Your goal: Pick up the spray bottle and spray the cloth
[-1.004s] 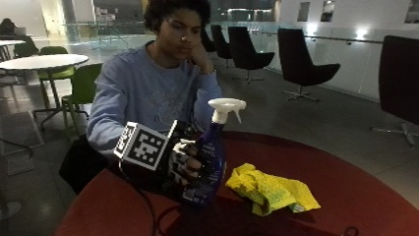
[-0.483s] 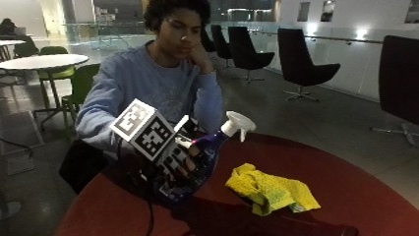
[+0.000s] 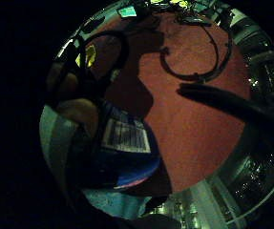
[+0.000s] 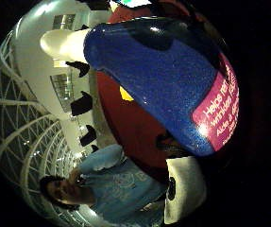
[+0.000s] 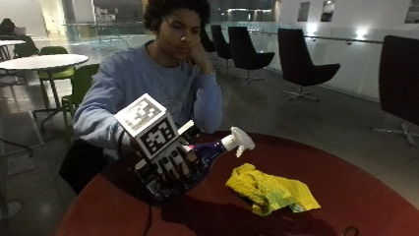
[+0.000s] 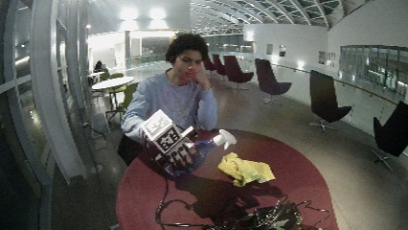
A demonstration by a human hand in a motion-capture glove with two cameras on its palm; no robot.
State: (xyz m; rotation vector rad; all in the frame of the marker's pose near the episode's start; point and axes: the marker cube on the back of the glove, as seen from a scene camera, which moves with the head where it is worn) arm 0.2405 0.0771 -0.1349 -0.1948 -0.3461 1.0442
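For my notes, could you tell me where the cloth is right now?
In the outside view the cloth lies crumpled on the red table, apart from the tilted bottle, just below and beyond its nozzle.

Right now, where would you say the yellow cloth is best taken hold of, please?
Probably the raised crumpled fold at the top of the yellow cloth, pinched from above: it lies bunched on the table, apart from the spray bottle tilted in the right hand.

blue spray bottle [image 4: 158, 90] fills view | red table [image 4: 125, 127] behind
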